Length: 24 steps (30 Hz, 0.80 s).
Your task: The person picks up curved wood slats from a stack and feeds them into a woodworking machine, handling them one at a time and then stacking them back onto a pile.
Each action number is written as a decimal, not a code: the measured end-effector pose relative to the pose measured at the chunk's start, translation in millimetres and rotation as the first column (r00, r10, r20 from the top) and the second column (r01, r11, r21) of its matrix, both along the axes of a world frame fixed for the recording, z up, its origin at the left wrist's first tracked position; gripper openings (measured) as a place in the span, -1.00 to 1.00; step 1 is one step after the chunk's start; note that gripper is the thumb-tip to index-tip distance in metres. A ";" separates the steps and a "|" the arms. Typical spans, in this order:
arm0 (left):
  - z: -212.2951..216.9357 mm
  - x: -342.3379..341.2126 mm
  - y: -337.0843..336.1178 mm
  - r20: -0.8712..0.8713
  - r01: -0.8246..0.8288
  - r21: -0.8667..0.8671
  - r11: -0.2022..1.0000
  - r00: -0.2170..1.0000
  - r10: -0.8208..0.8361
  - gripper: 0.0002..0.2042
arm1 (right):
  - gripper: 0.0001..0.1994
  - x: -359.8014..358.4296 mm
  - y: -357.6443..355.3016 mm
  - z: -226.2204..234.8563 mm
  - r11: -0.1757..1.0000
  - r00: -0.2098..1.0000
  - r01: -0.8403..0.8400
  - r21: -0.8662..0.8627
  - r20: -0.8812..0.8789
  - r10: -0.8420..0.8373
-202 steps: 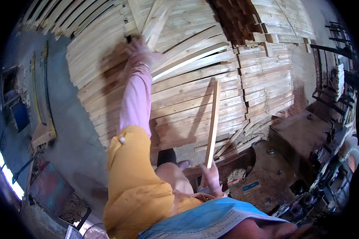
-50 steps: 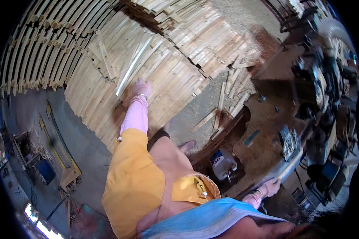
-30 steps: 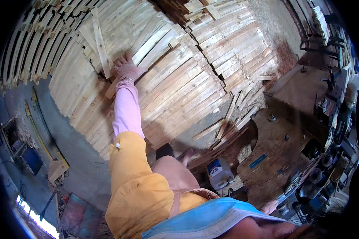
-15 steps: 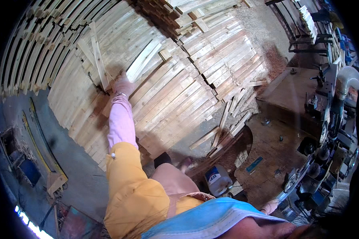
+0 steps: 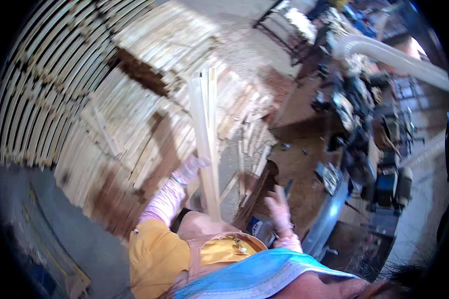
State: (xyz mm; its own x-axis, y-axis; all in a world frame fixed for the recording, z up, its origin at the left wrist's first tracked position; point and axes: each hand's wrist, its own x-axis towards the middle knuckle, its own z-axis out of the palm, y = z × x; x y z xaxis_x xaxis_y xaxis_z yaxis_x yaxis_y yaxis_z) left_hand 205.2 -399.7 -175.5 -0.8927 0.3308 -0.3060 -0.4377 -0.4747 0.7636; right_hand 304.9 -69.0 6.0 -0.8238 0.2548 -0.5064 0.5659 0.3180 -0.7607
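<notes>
My left hand (image 5: 190, 169) is closed around a few long, pale wooden strips (image 5: 201, 119). They stand tilted in front of my body, with their lower end near my lap and their upper end pointing away over the stacks. My right hand (image 5: 279, 209) is raised to the right of the strips, apart from them. Its fingers look spread and nothing shows in them, though motion smears it somewhat. Beneath the strips spreads a wide layer of planks (image 5: 119, 134), with sawdust on parts of it.
Curved-looking rows of stacked boards (image 5: 40, 89) fill the far left. On the right are a brown worktable (image 5: 304, 169), machinery (image 5: 351, 114) and a clear ribbed hose (image 5: 399, 57). Offcuts (image 5: 244, 164) lie beside the table. A plastic jug (image 5: 261, 228) stands near my right arm.
My left hand has lifted the strips off the planks and drawn them toward my body. My right hand has come up into view from the lower edge. The whole view has turned rightward.
</notes>
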 end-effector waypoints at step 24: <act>90.1 200.0 499.7 0.179 0.581 0.622 0.525 0.547 -0.818 -0.35 | -0.43 358.8 170.3 -3.4 0.448 0.895 0.300 0.842 -0.086 -0.437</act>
